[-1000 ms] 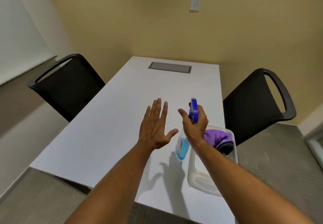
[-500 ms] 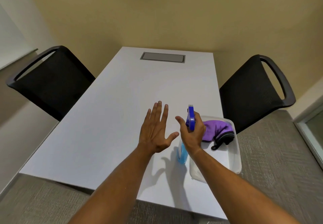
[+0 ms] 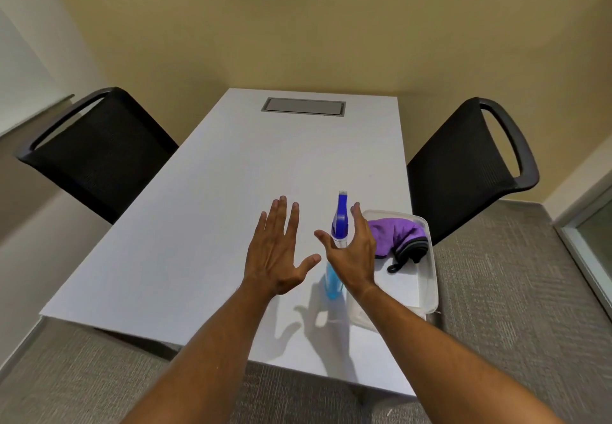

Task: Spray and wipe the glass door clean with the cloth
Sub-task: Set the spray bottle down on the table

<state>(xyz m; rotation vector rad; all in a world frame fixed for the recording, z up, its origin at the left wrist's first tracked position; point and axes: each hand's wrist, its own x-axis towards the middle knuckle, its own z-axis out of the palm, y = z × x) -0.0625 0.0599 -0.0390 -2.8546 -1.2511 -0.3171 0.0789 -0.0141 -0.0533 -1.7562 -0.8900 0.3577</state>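
L chair [image 3: 96, 155]: black mesh, at 10 o'clock of table, pushed near its L edge. No part in task.
Table [image 3: 205, 211]: white top, runs 6 to 12 o'clock; grey hatch [image 3: 304, 106] at 12 end.
L hand [image 3: 281, 251]: flat, palm down, fingers spread wide, holds nothing; hovers over table mid, approx 9 o'clock of bottle. Can't tell if it touches the top.
Bottle [image 3: 339, 225]: spray type, blue head, clear neck, blue liquid low down; upright on table just L of tray.
R hand [image 3: 351, 251]: open, thumb at 9 side of neck, fingers at 3 side, curled round but not closed; contact w/ neck can't be told. Nothing gripped.
Tray [image 3: 427, 278]: clear plastic bin at table's R edge, approx 3 o'clock of bottle; near corner close to table edge.
Cloth [image 3: 394, 233]: purple, bunched in far end of tray, dark trim and loop [image 3: 402, 259] trailing toward 6. Untouched.
R chair [image 3: 463, 172]: black, at 2 o'clock, behind tray.
Door [image 3: 596, 234]: glass w/ pale frame, sliver only at far R, approx 3 o'clock; well apart from table.
Risk 1: bottle tall, narrow base; a knock from the R thumb or wrist prob tips it toward 9, may leak on top.
Risk 2: R forearm lies over tray's near L side; a pull-back could drag tray off R edge, cloth w/ it.
Risk 3: grab by head alone could press trigger, spray onto table not door.
Risk 4: cloth loop may snag tray rim when lifted.
Task status: est. not begun; no spray, no wipe.
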